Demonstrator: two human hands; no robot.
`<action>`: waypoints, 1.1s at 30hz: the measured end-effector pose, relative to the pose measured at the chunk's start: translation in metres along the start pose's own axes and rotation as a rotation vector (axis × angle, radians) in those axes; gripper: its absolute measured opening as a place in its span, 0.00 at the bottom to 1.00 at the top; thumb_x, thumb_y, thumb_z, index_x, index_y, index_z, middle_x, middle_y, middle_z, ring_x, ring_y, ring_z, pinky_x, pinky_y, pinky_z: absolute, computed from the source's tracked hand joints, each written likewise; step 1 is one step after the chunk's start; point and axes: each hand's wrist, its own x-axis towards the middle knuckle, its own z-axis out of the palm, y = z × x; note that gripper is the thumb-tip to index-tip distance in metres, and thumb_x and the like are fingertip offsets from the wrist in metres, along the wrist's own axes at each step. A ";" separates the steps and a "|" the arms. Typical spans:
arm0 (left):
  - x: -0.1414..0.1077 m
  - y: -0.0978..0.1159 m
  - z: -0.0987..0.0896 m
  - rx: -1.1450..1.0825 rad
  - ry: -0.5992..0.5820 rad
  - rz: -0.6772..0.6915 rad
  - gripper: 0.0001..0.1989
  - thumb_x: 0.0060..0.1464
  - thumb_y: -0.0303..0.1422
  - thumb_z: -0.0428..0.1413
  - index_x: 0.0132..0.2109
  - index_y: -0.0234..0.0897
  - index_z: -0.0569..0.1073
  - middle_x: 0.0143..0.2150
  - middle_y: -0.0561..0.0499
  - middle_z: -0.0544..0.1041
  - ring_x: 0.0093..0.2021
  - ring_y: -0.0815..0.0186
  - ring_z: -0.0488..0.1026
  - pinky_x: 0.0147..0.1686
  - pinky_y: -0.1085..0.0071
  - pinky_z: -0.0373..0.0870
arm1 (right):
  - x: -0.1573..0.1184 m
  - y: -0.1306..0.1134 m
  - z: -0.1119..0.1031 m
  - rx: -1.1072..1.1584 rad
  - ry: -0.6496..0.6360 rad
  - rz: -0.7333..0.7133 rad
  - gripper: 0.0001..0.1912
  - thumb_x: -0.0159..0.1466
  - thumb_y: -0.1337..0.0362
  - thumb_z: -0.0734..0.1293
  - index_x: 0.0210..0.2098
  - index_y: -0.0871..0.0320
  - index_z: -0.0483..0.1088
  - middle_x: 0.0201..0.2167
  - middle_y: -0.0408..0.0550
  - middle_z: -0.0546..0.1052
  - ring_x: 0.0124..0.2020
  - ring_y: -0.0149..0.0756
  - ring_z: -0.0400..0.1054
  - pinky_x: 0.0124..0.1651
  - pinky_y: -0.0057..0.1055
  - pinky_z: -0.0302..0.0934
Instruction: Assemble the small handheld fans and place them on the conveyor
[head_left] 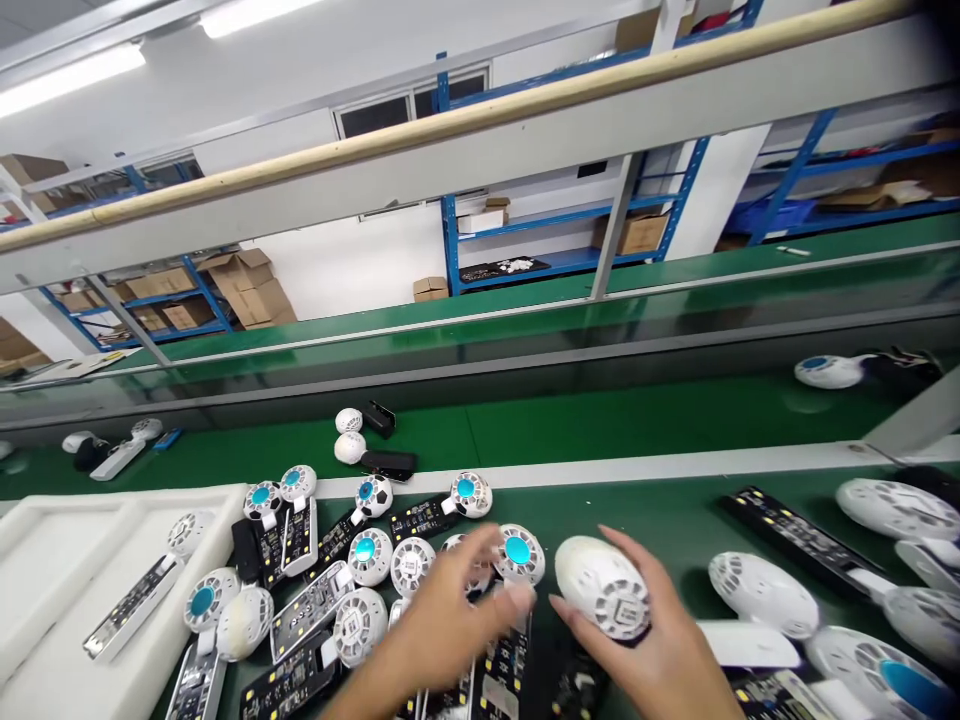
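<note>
- The right grip (645, 650) is wrapped around a white oval shell (604, 588), with the thumb over its top and the fingers curled beneath it. The shell looks clean and whole, with a slotted grille at one end.
- The left grip (442, 640) is spread wide over the pile just left of the shell. It shows nothing held, and its fingertips sit just below a round white fan head with a teal centre (517, 555); whether they touch it, I cannot tell.
- Left of both grips, a loose pile of similar fan heads lies mixed with black circuit boards (289, 685), some overlapping.
- Farther left of the grips, a white plastic tray (45, 580) holds a silver-and-black strip (131, 610) and a fan head.
- Right of the right grip, more white shells (761, 595) and a black circuit board (795, 535) rest on the green tabletop (660, 530).
- Ahead of the grips, past a white strip, a green conveyor belt (600, 425) carries two white balls (349, 435) and black pieces (386, 463) near the middle, with another shell (829, 372) far to the right.
- Well beyond the belt stand a wooden handrail (480, 110), blue metal shelving (559, 260), and cardboard boxes (247, 285).
</note>
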 end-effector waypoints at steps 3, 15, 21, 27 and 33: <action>-0.029 -0.012 0.023 -0.114 -0.270 0.066 0.31 0.41 0.42 0.61 0.54 0.40 0.68 0.50 0.43 0.73 0.50 0.50 0.69 0.51 0.55 0.62 | 0.000 -0.029 -0.003 0.257 0.043 0.003 0.28 0.50 0.50 0.68 0.46 0.55 0.60 0.37 0.49 0.74 0.36 0.42 0.71 0.35 0.31 0.67; -0.042 -0.049 0.023 -0.095 -0.152 0.018 0.38 0.45 0.53 0.53 0.57 0.30 0.60 0.32 0.46 0.73 0.24 0.66 0.70 0.24 0.70 0.69 | -0.001 -0.060 0.016 0.672 -0.385 0.188 0.26 0.52 0.50 0.68 0.44 0.60 0.66 0.38 0.50 0.76 0.38 0.43 0.69 0.43 0.35 0.62; -0.043 -0.054 0.049 0.379 0.399 0.170 0.29 0.57 0.47 0.40 0.55 0.29 0.64 0.51 0.36 0.72 0.50 0.54 0.69 0.47 0.61 0.67 | -0.030 -0.047 0.031 0.855 -0.318 0.480 0.30 0.51 0.46 0.68 0.47 0.59 0.68 0.51 0.50 0.71 0.57 0.45 0.57 0.57 0.33 0.54; -0.045 -0.051 0.057 0.675 0.472 0.129 0.29 0.59 0.40 0.34 0.56 0.21 0.62 0.46 0.30 0.74 0.43 0.52 0.75 0.39 0.60 0.72 | -0.038 -0.038 0.041 0.877 -0.215 0.504 0.30 0.53 0.48 0.67 0.51 0.58 0.67 0.55 0.48 0.67 0.60 0.46 0.53 0.59 0.35 0.51; -0.044 -0.049 0.047 0.666 0.359 0.201 0.28 0.60 0.38 0.33 0.57 0.19 0.59 0.54 0.33 0.69 0.52 0.55 0.69 0.47 0.62 0.69 | -0.036 -0.041 0.046 0.776 -0.061 0.504 0.22 0.53 0.54 0.67 0.43 0.59 0.73 0.48 0.48 0.74 0.54 0.47 0.61 0.52 0.32 0.59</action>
